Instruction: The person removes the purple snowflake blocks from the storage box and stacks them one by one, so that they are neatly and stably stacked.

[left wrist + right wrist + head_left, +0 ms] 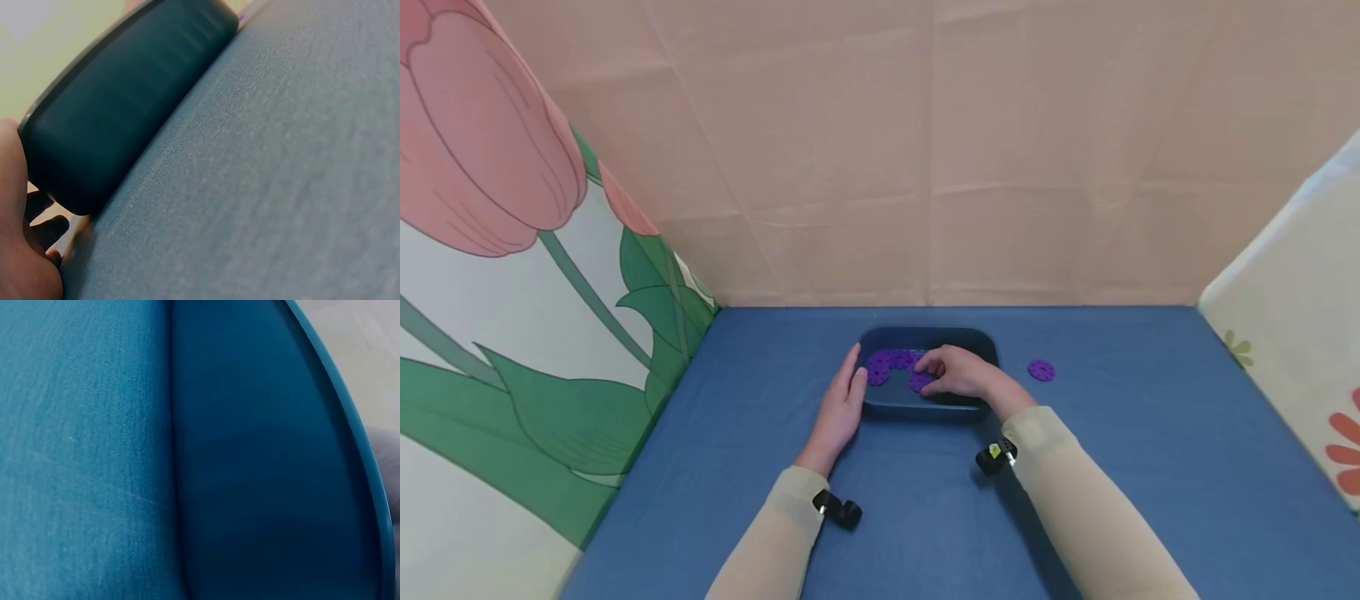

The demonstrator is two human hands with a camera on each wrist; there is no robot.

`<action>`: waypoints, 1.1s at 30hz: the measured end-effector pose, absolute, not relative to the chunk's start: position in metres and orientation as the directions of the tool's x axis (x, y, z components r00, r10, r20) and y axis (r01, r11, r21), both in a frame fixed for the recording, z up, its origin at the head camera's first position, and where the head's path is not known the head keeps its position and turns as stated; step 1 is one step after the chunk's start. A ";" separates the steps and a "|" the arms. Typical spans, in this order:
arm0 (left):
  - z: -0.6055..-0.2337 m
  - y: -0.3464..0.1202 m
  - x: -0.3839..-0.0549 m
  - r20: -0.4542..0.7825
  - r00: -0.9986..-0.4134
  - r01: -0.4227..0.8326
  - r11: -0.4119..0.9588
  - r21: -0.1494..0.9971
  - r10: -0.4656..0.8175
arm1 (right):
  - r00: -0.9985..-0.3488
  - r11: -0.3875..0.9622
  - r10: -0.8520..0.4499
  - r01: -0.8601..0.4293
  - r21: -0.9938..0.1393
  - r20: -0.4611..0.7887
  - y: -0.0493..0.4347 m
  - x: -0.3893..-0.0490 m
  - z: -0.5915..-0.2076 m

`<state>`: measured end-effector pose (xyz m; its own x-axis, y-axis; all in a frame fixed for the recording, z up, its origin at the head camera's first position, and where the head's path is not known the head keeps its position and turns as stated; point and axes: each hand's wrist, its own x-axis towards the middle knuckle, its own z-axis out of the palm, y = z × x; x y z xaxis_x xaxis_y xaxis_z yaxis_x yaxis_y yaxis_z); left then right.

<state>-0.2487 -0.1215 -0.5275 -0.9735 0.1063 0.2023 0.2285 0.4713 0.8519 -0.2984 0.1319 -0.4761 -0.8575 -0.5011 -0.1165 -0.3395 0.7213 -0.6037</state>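
A dark blue rectangular bin [925, 412] stands on the blue table and holds several purple notched discs [880, 367]. My left hand [841, 408] lies along the bin's left end with its fingers straight, touching the wall. In the left wrist view that hand [19, 231] is at the bin's end [112, 119]. My right hand [958, 372] reaches over the bin's right side, its curled fingers and thumb pinching a purple disc [919, 382] by the edges inside the bin. The right wrist view shows the bin's outer wall [269, 456]; the fingertips are hidden there.
One more purple disc [1041, 370] lies flat on the blue table [1120, 450], just right of the bin. A beige curtain [925, 167] hangs behind the table, with a flower-printed cloth [535, 350] at the left and another printed cloth [1292, 333] at the right.
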 end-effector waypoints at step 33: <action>-0.527 -0.122 -0.248 0.195 -0.975 0.224 0.464 0.857 0.110 | -0.871 0.719 -0.483 -0.335 -0.609 -0.091 0.129 -0.298 -0.478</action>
<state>-0.2481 -0.1217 -0.5266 -0.9747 0.1099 0.1948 0.2236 0.4635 0.8574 -0.2979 0.1288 -0.4781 -0.8707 -0.4832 -0.0911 -0.3354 0.7191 -0.6086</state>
